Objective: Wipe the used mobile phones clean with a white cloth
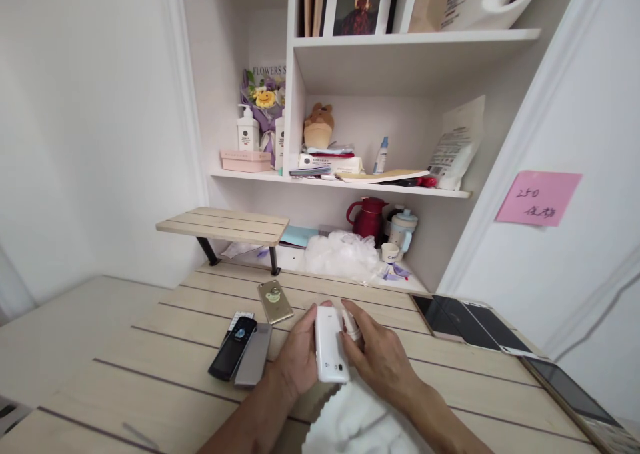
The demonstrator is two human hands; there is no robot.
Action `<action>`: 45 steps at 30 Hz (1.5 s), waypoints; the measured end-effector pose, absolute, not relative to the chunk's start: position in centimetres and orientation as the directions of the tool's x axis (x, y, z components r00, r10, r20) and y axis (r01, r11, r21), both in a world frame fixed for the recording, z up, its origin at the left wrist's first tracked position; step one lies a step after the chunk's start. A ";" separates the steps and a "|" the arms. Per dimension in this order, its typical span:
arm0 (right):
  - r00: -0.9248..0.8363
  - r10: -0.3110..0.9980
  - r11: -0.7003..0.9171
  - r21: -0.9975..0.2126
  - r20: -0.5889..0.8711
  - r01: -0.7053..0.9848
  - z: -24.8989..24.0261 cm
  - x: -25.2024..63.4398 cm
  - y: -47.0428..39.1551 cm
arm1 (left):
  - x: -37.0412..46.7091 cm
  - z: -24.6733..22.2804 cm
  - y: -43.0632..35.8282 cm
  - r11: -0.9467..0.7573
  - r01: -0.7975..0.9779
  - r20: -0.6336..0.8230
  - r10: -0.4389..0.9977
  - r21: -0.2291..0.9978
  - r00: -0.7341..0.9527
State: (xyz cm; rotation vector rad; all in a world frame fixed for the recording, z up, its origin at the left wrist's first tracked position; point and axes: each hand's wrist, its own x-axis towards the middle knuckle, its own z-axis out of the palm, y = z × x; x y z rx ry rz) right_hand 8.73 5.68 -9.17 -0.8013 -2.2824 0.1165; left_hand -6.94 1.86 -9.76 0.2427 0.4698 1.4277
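Observation:
A white phone (330,347) stands out between my hands, its back with the camera spot turned up toward me. My left hand (300,354) is closed around the phone's left side. At its right edge, the bent fingers of my right hand (373,347) pinch a pale fold that looks like part of a white cloth (360,417). The cloth spreads below that hand and has a scalloped edge. Left of my hands lie a black phone (233,347), a grey flat device (254,355) and a gold phone (275,301) with a green sticker or ring on its back.
Several phones lie in a row at the right, among them a dark-screened phone (443,319). Behind the table are a small wooden riser (225,225), a crumpled plastic bag (343,254), a red jug (369,217) and a light blue pitcher (402,231). Shelves (350,182) rise above.

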 end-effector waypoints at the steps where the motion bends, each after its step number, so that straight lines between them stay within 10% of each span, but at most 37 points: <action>1: -0.571 0.573 0.809 -0.294 0.589 0.509 -9.2 8.8 5.8 | -6.8 -9.9 1.8 0.145 -0.887 -0.166 0.983 0.439 0.079; 16: -0.828 0.304 0.946 -0.252 0.471 0.204 -7.8 7.4 1.5 | -7.9 -10.5 2.4 0.088 -0.881 -0.297 0.953 0.465 -0.062; 29: -0.285 0.797 0.574 -0.518 0.533 0.635 -11.2 12.5 12.2 | -8.5 -11.1 2.6 0.049 -0.843 -0.353 0.920 0.535 -0.171; 45: -0.058 0.918 0.329 -0.674 0.392 0.661 -14.2 14.4 15.3 | -8.4 -10.4 2.9 0.042 -0.821 -0.357 0.912 0.570 -0.201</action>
